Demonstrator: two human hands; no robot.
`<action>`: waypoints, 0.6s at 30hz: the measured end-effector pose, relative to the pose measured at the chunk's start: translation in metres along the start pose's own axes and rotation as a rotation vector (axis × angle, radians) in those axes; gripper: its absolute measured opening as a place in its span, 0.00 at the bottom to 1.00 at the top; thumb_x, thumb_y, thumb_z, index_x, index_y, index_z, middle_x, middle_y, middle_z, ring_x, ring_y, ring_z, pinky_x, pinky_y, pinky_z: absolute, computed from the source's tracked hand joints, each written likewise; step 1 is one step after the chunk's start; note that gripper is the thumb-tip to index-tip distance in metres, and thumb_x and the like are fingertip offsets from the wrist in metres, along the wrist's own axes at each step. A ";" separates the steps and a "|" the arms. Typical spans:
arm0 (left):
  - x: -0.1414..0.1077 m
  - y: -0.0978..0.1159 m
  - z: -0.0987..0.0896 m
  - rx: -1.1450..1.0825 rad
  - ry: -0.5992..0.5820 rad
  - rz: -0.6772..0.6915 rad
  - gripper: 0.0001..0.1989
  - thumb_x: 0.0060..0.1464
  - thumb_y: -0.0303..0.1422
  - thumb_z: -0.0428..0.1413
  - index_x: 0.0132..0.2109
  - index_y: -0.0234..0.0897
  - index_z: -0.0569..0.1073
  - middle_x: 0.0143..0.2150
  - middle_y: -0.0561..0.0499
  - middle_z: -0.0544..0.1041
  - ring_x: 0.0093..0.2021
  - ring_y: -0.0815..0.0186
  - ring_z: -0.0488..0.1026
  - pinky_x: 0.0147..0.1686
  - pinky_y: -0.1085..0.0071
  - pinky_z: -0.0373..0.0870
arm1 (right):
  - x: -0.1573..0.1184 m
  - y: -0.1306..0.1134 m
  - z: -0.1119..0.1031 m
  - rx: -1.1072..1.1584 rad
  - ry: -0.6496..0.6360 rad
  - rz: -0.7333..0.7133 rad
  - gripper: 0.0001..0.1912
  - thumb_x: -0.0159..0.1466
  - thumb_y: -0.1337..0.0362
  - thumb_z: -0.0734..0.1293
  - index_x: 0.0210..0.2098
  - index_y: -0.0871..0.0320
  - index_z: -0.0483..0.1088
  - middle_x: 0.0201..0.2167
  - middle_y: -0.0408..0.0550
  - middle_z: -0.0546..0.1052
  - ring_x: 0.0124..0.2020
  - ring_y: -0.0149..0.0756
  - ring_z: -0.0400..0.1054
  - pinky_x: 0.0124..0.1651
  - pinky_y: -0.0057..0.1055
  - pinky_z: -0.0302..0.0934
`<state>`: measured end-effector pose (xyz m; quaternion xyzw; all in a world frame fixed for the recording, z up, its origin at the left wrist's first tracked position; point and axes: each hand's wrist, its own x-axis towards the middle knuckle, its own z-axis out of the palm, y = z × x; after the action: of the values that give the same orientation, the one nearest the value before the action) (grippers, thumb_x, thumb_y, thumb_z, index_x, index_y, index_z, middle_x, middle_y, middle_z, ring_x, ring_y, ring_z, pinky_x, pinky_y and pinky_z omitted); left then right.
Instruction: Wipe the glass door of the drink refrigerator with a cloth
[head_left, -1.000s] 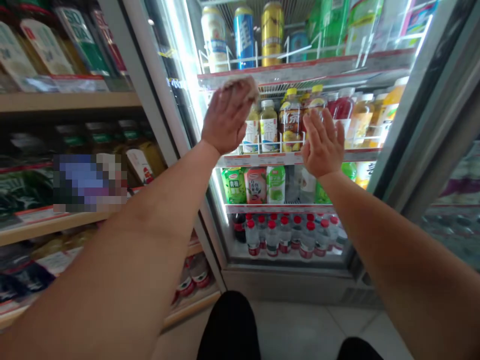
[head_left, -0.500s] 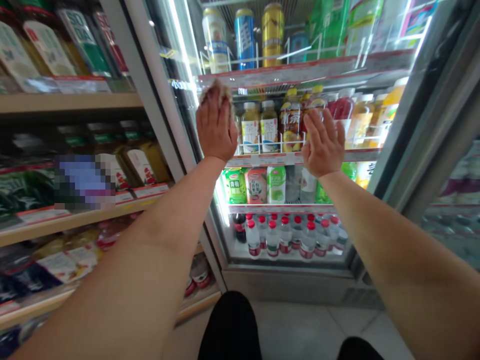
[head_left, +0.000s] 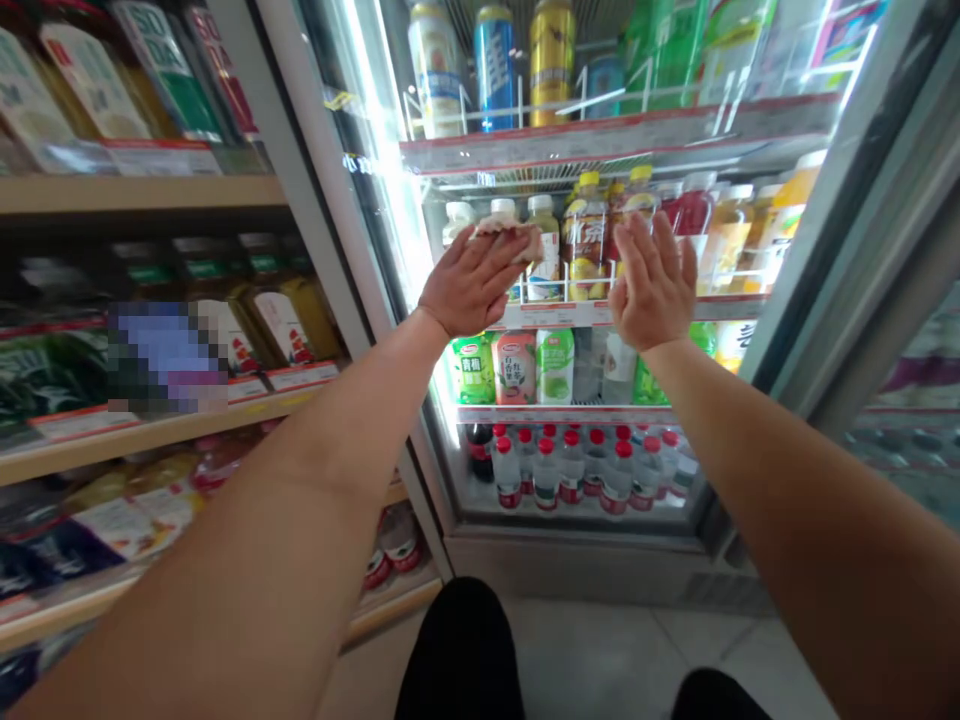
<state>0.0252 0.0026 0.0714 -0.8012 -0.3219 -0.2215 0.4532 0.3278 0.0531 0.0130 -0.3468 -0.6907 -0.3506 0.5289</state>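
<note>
The glass door [head_left: 592, 365] of a lit drinks fridge stands before me. My left hand [head_left: 474, 280] lies with fingers stretched over a crumpled pale cloth [head_left: 534, 238], pressing it to the glass. Part of the cloth is hidden beneath the fingers. My right hand [head_left: 652, 290] rests on the same pane, palm forward and fingers spread, with nothing in it. Bottled drinks [head_left: 586, 235] with yellow caps show behind the glass between the two hands.
Cans [head_left: 551, 65] fill the upper fridge shelf, with cartons [head_left: 514, 368] and red-capped water bottles [head_left: 545, 475] lower down. Wooden shelves [head_left: 142, 195] of bottles stand close on the left. My knee [head_left: 461, 650] is near the fridge base [head_left: 585, 575].
My left hand has moved down and to the right across the glass with the cloth, and its fingers now point more to the right. My right hand stays in nearly the same place.
</note>
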 end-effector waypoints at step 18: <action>-0.008 0.002 0.011 0.158 0.225 -0.209 0.28 0.69 0.40 0.42 0.71 0.40 0.63 0.76 0.49 0.57 0.78 0.60 0.39 0.77 0.49 0.39 | 0.002 -0.003 -0.005 0.016 -0.054 0.028 0.37 0.67 0.62 0.56 0.75 0.52 0.52 0.75 0.47 0.58 0.77 0.50 0.43 0.75 0.60 0.40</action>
<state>0.0217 0.0087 0.0603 -0.6955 -0.3670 -0.3298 0.5224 0.3276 0.0473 0.0155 -0.3614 -0.7027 -0.3282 0.5176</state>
